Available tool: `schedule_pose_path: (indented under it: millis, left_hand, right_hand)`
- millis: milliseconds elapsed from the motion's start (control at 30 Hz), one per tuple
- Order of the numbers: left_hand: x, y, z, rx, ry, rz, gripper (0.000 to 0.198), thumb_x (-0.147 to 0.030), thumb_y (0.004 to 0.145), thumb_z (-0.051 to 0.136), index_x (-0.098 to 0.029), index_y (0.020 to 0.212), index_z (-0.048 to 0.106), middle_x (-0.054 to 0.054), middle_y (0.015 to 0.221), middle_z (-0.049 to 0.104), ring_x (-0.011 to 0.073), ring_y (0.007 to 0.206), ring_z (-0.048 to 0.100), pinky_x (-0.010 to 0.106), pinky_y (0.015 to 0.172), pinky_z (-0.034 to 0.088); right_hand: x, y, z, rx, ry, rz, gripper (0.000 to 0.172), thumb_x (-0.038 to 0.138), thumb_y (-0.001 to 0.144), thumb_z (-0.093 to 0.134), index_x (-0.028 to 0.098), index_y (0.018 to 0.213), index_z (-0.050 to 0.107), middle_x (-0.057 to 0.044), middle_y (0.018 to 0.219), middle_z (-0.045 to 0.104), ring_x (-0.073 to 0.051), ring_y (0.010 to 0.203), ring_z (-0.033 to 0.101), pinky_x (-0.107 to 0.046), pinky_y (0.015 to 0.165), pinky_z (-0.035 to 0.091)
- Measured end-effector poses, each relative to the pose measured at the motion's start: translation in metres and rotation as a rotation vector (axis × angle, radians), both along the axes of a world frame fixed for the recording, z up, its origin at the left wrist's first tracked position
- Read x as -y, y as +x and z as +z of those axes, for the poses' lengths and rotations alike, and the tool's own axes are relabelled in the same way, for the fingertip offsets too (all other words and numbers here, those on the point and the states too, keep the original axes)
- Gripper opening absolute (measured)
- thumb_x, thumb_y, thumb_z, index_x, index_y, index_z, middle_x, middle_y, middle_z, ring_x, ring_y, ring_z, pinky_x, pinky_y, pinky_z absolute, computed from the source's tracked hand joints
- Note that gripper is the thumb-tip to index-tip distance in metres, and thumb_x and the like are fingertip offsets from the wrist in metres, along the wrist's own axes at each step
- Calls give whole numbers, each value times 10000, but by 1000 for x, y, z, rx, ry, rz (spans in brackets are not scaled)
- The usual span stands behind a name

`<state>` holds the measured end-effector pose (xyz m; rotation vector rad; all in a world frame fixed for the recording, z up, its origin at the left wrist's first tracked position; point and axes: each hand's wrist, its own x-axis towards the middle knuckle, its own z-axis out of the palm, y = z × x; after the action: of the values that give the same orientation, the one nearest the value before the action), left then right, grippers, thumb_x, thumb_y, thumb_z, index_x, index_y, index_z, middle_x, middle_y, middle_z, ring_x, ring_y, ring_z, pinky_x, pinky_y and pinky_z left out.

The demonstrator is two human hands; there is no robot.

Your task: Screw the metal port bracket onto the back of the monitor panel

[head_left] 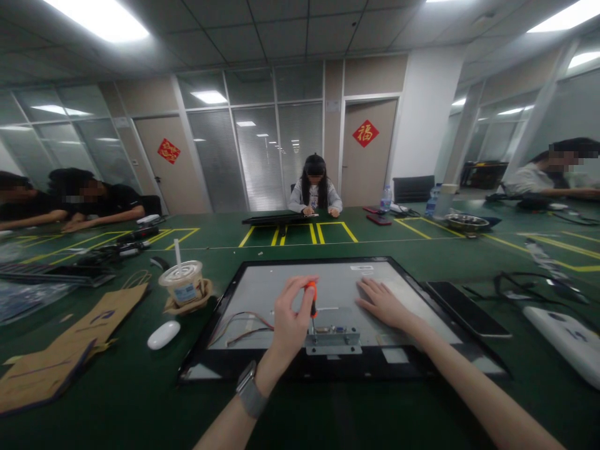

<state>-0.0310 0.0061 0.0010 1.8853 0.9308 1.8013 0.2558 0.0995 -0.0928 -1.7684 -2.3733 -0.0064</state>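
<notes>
My left hand [291,312] is closed on an orange and black screwdriver [312,301], which stands nearly upright. Its shaft points down at a metal bracket [334,345] with connector ports, near the front edge of a display panel [262,279]. Whether the tip sits in a screw is too small to tell. My right hand [382,301] lies flat on the panel's grey back, fingers spread. Thin wires [244,337] run across the panel to the left of the bracket.
Left of the panel are a lidded drink cup [182,282], a white mouse [164,335] and a brown paper bag [79,337]. A black phone [466,309] and a white device [567,344] lie on the right. Across the green table sits another person [315,187]; others sit at both sides.
</notes>
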Motion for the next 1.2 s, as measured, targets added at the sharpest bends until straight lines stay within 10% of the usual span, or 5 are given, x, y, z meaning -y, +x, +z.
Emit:
schedule_pose_path:
  millis: [233, 1200]
  left_hand:
    - [-3, 0, -5, 30, -44, -56, 224, -308, 968, 572, -204, 1063, 746, 52, 950, 615, 142, 724, 606, 250, 603, 515]
    - [-6, 0, -2, -37, 14, 42, 180, -235, 916, 625, -212, 1055, 738, 36, 907, 648, 169, 841, 618, 296, 813, 515]
  right_hand:
    - [-1, 2, 2, -13, -23, 7, 703, 569, 988, 325, 137, 1530, 441, -190, 1624, 364, -339, 1503, 322, -531, 1218, 241]
    - [-1, 3, 4, 18, -44, 0, 728, 577, 988, 307, 116, 1539, 420, -184, 1624, 369, -336, 1508, 311, -504, 1219, 253]
